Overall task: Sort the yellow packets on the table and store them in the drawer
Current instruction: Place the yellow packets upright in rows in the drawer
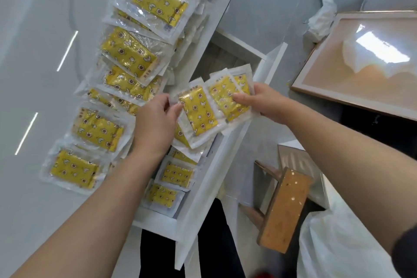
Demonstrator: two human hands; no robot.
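Open drawer [203, 198], nearest, holds stored packets [177, 175] lying flat. Above it, the left hand [155, 119] pinches the edge of a single packet [198, 115]; the right hand [264, 101] grips a fanned bundle [228, 99]. Beyond, loose packets [128, 52] overlap in rows on the surface [33, 52].

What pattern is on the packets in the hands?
The held packets: yellow with stars, moons and flowers; head view.

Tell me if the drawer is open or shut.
Open: the drawer is pulled out from the table edge, with yellow packets lying inside.
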